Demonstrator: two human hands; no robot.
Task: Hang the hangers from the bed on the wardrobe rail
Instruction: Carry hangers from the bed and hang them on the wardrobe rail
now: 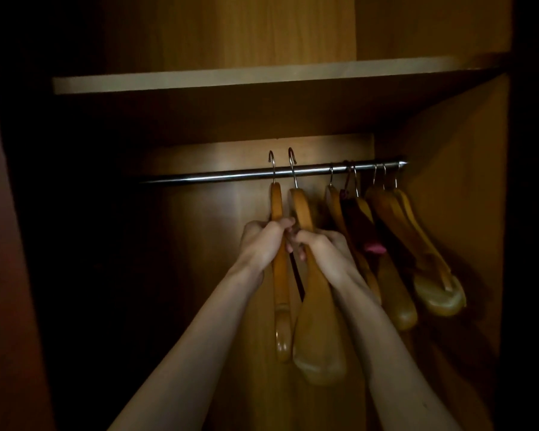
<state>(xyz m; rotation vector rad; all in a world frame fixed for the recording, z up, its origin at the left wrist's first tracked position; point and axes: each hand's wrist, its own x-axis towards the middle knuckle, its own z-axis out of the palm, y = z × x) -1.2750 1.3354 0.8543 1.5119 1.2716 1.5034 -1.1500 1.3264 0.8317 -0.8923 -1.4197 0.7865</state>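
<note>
Setting: dim wooden wardrobe [448,181], shelf [262,77] above.
Rail [231,175]: chrome, horiz., under shelf.
Held hangers: 2 wooden; left hanger [281,306], right hanger [316,321]; hooks raised above rail, w/ shanks crossing in front, not seated.
Left hand [263,241]: closed round left hanger neck.
Right hand [321,247]: closed round right hanger neck; hands touching.
Hung hangers [402,244]: approx. 5–6, bunched at rail's right end.
</note>
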